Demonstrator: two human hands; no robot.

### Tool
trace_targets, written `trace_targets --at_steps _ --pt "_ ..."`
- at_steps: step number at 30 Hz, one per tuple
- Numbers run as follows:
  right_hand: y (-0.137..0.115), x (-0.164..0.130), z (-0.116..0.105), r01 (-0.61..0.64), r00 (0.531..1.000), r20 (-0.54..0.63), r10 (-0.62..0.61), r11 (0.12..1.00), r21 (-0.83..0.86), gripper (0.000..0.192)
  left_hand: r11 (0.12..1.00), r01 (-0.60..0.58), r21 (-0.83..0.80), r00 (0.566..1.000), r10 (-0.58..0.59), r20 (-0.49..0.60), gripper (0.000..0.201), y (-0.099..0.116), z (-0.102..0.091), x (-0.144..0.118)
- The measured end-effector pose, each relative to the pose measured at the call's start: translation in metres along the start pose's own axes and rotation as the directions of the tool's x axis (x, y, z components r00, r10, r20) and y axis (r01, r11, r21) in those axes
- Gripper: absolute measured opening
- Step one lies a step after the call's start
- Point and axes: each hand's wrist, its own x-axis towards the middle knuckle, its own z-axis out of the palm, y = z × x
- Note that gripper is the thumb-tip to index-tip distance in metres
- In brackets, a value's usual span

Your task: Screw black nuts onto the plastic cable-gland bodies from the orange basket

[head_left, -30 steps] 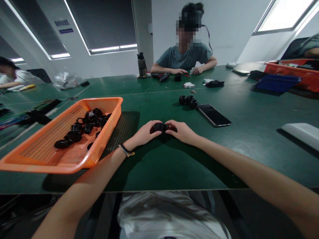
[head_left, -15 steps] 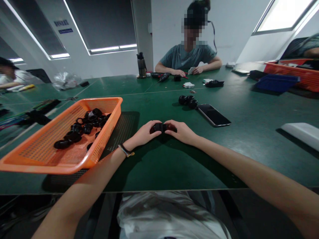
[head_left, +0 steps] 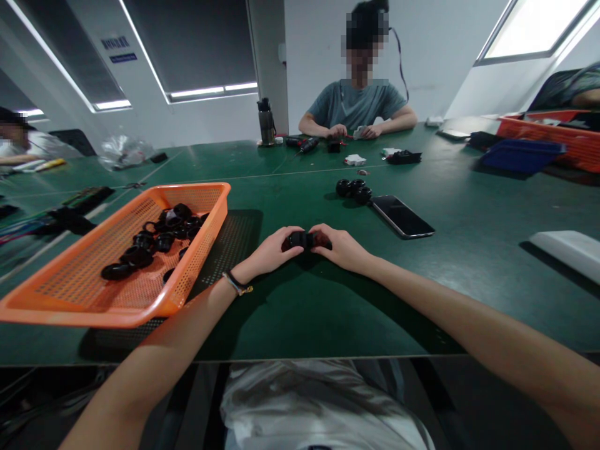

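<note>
Left hand point(head_left: 269, 253): fingers clamped on the black part point(head_left: 300, 239).
Right hand point(head_left: 342, 248): pinching its other end.
Risk: a slip could roll it toward the phone point(head_left: 402, 216).

We see little change: co-worker's hand point(head_left: 336, 131) beyond the phone point(head_left: 403, 216) shifted nearer the screwdriver point(head_left: 307, 145); co-worker sits more upright than before.

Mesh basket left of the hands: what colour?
Orange; the mesh basket holds black ring-shaped parts. The head view shows it plainly.
</note>
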Motion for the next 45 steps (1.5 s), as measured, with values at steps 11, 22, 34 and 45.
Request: trace_targets --at_steps 11,22,34,45 --pt "0.0004 0.0005 0.0002 -0.015 1.0 0.01 0.015 1.0 -0.009 0.029 1.0 -0.002 -0.003 1.0 0.002 0.002 0.04 -0.0009 -0.0005 -0.0004" --pt "0.0014 0.001 0.0009 -0.024 1.0 0.008 0.024 0.999 -0.041 0.029 1.0 -0.015 -0.017 1.0 0.015 -0.006 0.039 -0.002 0.0011 0.0002" --pt "-0.0006 0.0008 -0.0013 -0.03 0.999 0.023 0.032 0.997 -0.072 0.026 1.0 0.004 -0.007 1.0 -0.004 -0.001 0.04 -0.0005 0.0008 0.0" --pt "-0.0016 0.001 -0.0009 -0.04 0.999 0.023 0.043 0.994 -0.102 0.026 1.0 0.0 -0.005 1.0 0.0 -0.006 0.039 0.0017 0.0002 -0.0002"
